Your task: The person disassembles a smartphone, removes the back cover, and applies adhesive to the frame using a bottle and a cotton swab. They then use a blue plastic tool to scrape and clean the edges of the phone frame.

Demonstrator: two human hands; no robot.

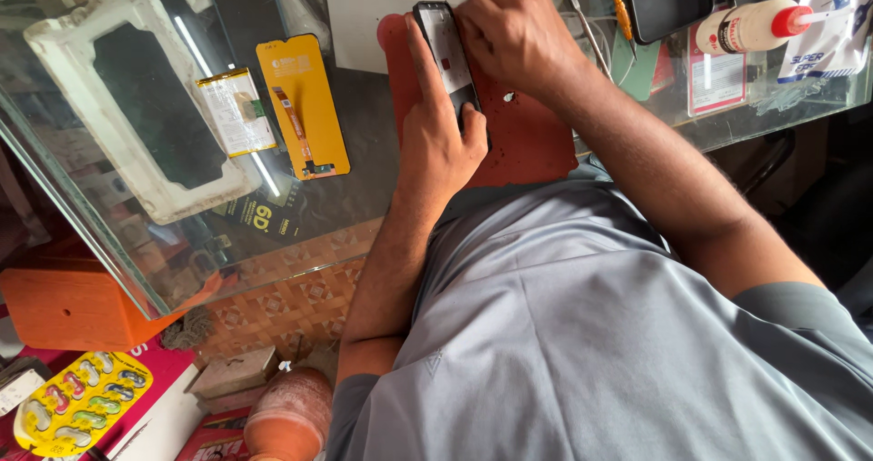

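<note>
Two hands working on an opened phone over a red mat on a glass tabletop.

From left: a white foam tray [145, 97] lies on the glass tabletop [382, 152], then a flat battery [235, 111] and a yellow-backed screen part [303, 105], both loose and apart from the phone. The left hand [436, 143] grasps the phone [447, 56], thumb laid along its edge, holding it on the red mat [527, 143] beside a white box [364, 20]. The right hand [514, 29] covers the phone's top end; its fingers are curled there, but whether they pinch anything cannot be told. Judging by the exposed interior and the separate parts, the phone is apart and reassembly remains. A white bottle [750, 25] lies at far right.
</note>
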